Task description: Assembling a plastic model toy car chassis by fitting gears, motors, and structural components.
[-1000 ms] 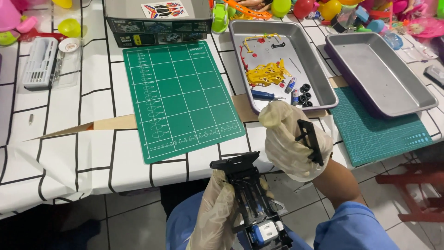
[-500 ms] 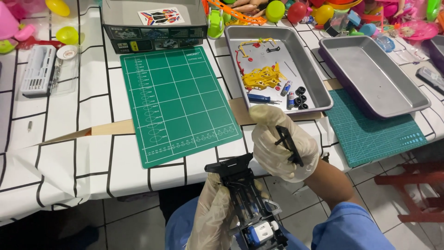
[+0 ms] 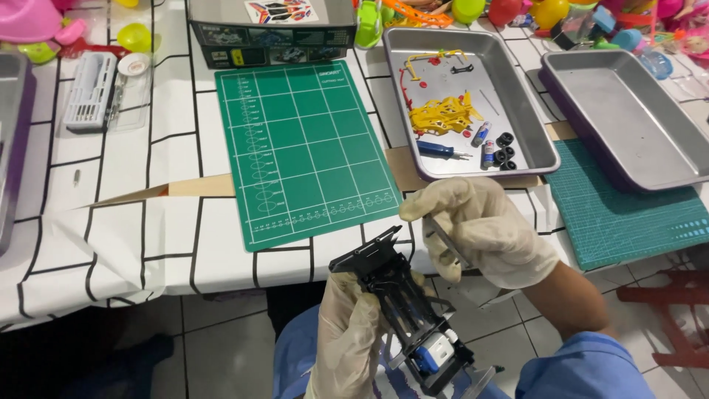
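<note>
1. So here's where we were: our left hand [image 3: 347, 336] had its gloved fingers wrapped around the black toy car chassis [image 3: 402, 314], held over our lap just off the table's near edge, at about 6 o'clock from the green cutting mat [image 3: 303, 148].

2. What changed: half a second before, our right hand [image 3: 484, 229] was showing a dark slim piece upright against the palm. Now it had tipped over, fingers pinched narrow on a thin grey part [image 3: 447, 244], aimed toward the chassis front at roughly 8 o'clock from the hand. We couldn't tell exactly what that part was.

3. The chassis had barely moved between looks, just tilted a touch. That read to us like the right hand was lining its piece up with the frame, not yet touching it.

4. Parts stash: the near metal tray [image 3: 413, 96] at 12 o'clock from our hands held a yellow body piece [image 3: 443, 114], a blue screwdriver [image 3: 439, 150] and 4 small black wheels [image 3: 506, 148].

5. A 2nd tray [image 3: 628, 111] at 2 o'clock sat on a teal mat [image 3: 628, 214].

6. Room to move: the table edge ran close past our knuckles, so up and forward was tight. Open floor lay at 9 o'clock, and a red stool frame [image 3: 665, 318] sat at 3 o'clock.
</note>
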